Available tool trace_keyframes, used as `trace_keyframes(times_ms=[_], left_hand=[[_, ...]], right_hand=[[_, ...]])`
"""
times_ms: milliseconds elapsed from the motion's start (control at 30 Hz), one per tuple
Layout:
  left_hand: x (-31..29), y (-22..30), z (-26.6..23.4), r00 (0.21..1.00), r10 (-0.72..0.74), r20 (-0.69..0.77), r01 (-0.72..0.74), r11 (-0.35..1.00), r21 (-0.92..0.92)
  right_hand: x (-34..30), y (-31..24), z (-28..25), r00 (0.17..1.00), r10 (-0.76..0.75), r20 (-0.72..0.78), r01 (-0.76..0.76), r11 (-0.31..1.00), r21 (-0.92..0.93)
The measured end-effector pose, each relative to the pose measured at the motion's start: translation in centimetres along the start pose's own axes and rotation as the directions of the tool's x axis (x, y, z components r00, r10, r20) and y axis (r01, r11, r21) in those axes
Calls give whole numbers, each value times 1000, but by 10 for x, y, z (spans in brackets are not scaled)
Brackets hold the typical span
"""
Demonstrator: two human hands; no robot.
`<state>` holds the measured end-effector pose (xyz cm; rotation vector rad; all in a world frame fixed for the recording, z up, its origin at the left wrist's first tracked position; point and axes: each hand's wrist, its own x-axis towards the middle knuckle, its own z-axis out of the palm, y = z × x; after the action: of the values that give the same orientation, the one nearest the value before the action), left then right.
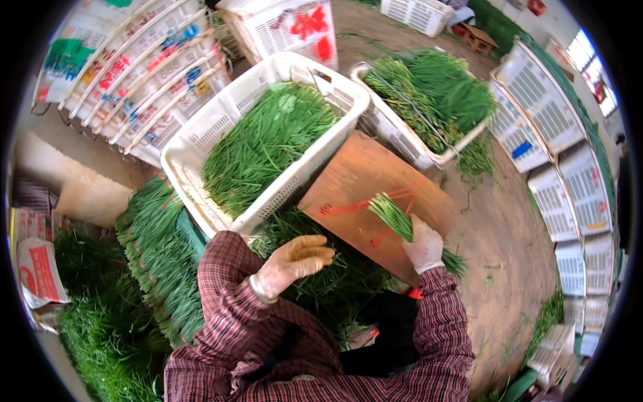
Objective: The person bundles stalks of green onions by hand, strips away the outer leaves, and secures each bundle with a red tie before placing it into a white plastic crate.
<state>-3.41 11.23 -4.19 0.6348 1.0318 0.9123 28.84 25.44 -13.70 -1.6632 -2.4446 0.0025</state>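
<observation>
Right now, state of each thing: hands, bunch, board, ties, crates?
left hand: open, empty
right hand: closed around the bunch
bunch: held over the board; tied or not, can't tell
board: red ties on top
red ties: lying on the board
middle crate: upright, partly filled with greens
right crate: heaped with greens
upper-left crates: stacked; contents not visible

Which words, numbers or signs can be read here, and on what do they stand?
Tall crate: large red painted sign, not copied here.
Left crates: red, blue and green marks, too blurred to read.
Package: print on red, too small to read.
Right crates: small marks, unreadable.
</observation>
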Motion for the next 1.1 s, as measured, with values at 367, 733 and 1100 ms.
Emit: trace_keyframes(times_ms=[367, 733, 1100], left_hand=[[11, 79, -230, 862, 163, -480, 152, 821, 550], [121, 45, -345, 743, -71, -665, 604, 498, 622], [77, 29, -371, 657, 330, -677, 242, 759, 604]], right_hand=[[6, -4, 13, 913, 65, 403, -90, 995, 45], [82, -68, -37, 943, -154, 295, 105, 979, 175], [244, -298, 44, 653, -712, 260, 689, 700, 188]])
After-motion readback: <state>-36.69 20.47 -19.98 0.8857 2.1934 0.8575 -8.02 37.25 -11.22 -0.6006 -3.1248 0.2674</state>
